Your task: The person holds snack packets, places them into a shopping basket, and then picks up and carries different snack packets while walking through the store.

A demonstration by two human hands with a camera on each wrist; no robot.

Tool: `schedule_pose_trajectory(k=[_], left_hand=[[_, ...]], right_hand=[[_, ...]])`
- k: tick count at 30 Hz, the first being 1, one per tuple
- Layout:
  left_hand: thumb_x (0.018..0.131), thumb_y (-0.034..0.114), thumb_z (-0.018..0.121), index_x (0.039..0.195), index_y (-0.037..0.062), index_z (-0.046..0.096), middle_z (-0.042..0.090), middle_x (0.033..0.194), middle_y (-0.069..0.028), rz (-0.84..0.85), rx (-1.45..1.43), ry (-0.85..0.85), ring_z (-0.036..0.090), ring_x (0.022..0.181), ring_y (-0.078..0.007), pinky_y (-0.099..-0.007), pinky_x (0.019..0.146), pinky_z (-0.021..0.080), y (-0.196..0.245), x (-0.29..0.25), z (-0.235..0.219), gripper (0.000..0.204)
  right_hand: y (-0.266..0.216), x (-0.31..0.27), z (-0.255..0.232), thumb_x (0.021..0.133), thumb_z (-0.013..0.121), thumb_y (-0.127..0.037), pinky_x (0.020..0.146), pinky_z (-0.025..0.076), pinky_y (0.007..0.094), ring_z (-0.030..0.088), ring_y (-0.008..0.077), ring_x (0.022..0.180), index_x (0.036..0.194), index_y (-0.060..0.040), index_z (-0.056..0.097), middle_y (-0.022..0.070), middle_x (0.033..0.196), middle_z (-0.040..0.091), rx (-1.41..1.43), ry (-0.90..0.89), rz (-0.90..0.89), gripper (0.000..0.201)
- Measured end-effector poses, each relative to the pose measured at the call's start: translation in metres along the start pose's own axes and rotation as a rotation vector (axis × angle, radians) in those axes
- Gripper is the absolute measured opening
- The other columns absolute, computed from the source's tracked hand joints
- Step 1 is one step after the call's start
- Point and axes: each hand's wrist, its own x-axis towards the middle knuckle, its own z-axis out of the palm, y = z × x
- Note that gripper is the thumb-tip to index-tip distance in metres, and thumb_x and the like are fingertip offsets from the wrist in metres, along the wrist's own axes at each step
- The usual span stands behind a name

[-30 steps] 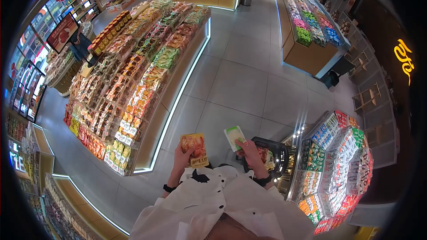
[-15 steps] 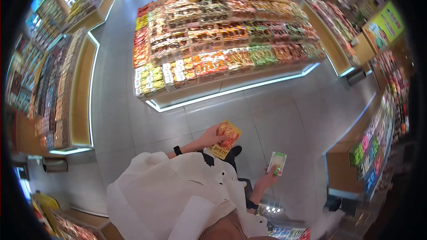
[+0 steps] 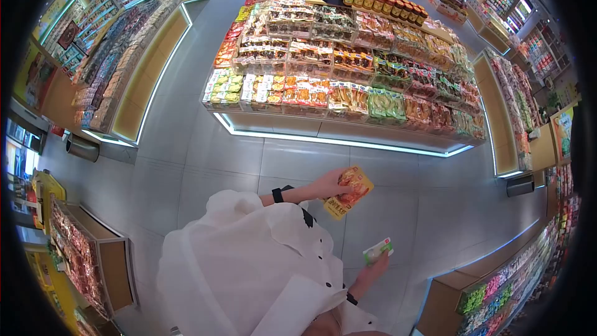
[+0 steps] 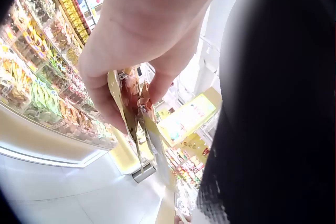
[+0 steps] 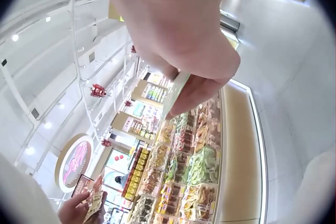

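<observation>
The left hand (image 3: 326,185) is gripping an orange and yellow snack packet (image 3: 349,191) by its near edge, fingers curled round it, thumb on top. The packet is showing a red picture and a yellow band at its lower end, and it is sticking out past the fingers toward the floor (image 3: 298,158), tilted. In the left wrist view the same packet (image 4: 137,109) is hanging below the pinching fingers (image 4: 105,103), seen edge-on.

The right hand (image 3: 372,272) is holding a small green and white packet (image 3: 377,251) low at the person's side, fingers wrapped about its lower end; the packet is standing just above the fingertips. The two packets are sitting well apart, the orange one higher and further forward.

A white sleeve (image 3: 249,255) is filling the near view. Ahead, past a wide strip of grey tiled floor, a lit display stand (image 3: 348,81) of snack bags is running across. More shelves (image 3: 124,68) are lining the left side.
</observation>
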Motion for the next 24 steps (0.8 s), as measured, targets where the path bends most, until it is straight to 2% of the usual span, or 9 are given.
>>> schedule_pose_trajectory(k=[1, 3, 6, 8, 12, 15, 17, 21, 24], left_hand=[[0.083, 0.020, 0.069, 0.133, 0.0021, 0.049, 0.065, 0.111, -0.0093, 0.002, -0.052, -0.044, 0.062, 0.096, -0.0165, -0.0317, 0.088, 0.050, 0.004, 0.006, 0.012, 0.057], [0.083, 0.018, 0.069, 0.133, 0.0020, 0.049, 0.065, 0.111, -0.0091, -0.029, -0.065, -0.032, 0.062, 0.096, -0.0161, -0.0316, 0.087, 0.050, 0.002, 0.020, 0.030, 0.056], [0.084, 0.016, 0.069, 0.132, 0.0019, 0.049, 0.065, 0.111, -0.0087, -0.081, -0.019, -0.007, 0.063, 0.097, -0.0155, -0.0311, 0.086, 0.051, 0.008, 0.046, 0.048, 0.055], [0.083, 0.015, 0.069, 0.132, 0.0011, 0.049, 0.066, 0.109, -0.0087, -0.124, 0.000, 0.055, 0.064, 0.095, -0.0150, -0.0306, 0.085, 0.052, 0.010, 0.069, 0.056, 0.054], [0.085, 0.015, 0.069, 0.125, -0.0004, 0.052, 0.066, 0.106, -0.0078, -0.200, -0.100, 0.051, 0.065, 0.090, -0.0135, -0.0279, 0.080, 0.053, -0.003, 0.141, 0.068, 0.046], [0.089, 0.013, 0.068, 0.121, 0.0006, 0.053, 0.066, 0.107, -0.0072, -0.208, -0.244, 0.041, 0.066, 0.092, -0.0129, -0.0268, 0.078, 0.054, 0.002, 0.206, 0.089, 0.038], [0.089, 0.012, 0.069, 0.122, 0.0005, 0.052, 0.066, 0.108, -0.0074, -0.206, -0.326, -0.012, 0.066, 0.093, -0.0131, -0.0277, 0.079, 0.055, 0.018, 0.254, 0.117, 0.039], [0.089, 0.011, 0.070, 0.124, -0.0001, 0.050, 0.065, 0.111, -0.0081, -0.161, -0.369, -0.077, 0.066, 0.096, -0.0139, -0.0291, 0.082, 0.055, 0.061, 0.356, 0.177, 0.042], [0.088, 0.010, 0.071, 0.124, -0.0007, 0.050, 0.065, 0.111, -0.0078, -0.099, -0.296, -0.222, 0.065, 0.095, -0.0134, -0.0287, 0.082, 0.055, 0.090, 0.429, 0.231, 0.043]], right_hand=[[0.002, 0.008, -0.012, 0.096, 0.060, -0.018, 0.091, 0.045, 0.0345, 0.057, 0.0183, 0.103, 0.126, 0.0026, 0.053, 0.0117, 0.117, 0.058, -0.016, 0.004, 0.012, 0.037], [0.016, 0.030, -0.027, 0.097, 0.057, -0.021, 0.091, 0.045, 0.0346, 0.053, 0.0194, 0.107, 0.127, 0.0002, 0.052, 0.0109, 0.119, 0.054, -0.925, -0.057, -0.649, 0.037], [0.028, 0.085, -0.038, 0.094, 0.062, -0.020, 0.089, 0.046, 0.0348, 0.056, 0.0212, 0.107, 0.131, -0.0048, 0.051, 0.0100, 0.117, 0.056, -0.629, -0.105, -0.306, 0.042], [-0.009, 0.107, -0.015, 0.092, 0.064, -0.018, 0.087, 0.045, 0.0336, 0.053, 0.0184, 0.109, 0.136, -0.0087, 0.046, 0.0071, 0.120, 0.055, 0.289, 0.068, 0.247, 0.049], [-0.063, 0.167, -0.006, 0.095, 0.061, -0.019, 0.085, 0.043, 0.0280, 0.050, 0.0138, 0.106, 0.133, -0.0059, 0.047, 0.0042, 0.120, 0.053, 0.384, -0.093, 0.172, 0.043], [-0.105, 0.212, -0.011, 0.093, 0.065, -0.021, 0.076, 0.044, 0.0251, 0.056, 0.0106, 0.092, 0.127, -0.0041, 0.052, 0.0026, 0.108, 0.059, 0.304, 0.012, 0.122, 0.040], [-0.132, 0.247, -0.021, 0.091, 0.068, -0.024, 0.066, 0.046, 0.0255, 0.058, 0.0091, 0.081, 0.117, -0.0011, 0.056, 0.0021, 0.094, 0.063, -0.088, -0.089, 0.161, 0.037], [-0.170, 0.302, -0.033, 0.090, 0.069, -0.027, 0.055, 0.044, 0.0249, 0.057, 0.0078, 0.069, 0.109, -0.0017, 0.059, 0.0009, 0.083, 0.063, -0.275, 0.103, 0.117, 0.033], [-0.180, 0.334, -0.056, 0.090, 0.069, -0.026, 0.053, 0.043, 0.0248, 0.057, 0.0086, 0.068, 0.108, -0.0023, 0.058, 0.0026, 0.085, 0.063, -0.132, 0.251, 0.082, 0.031]])
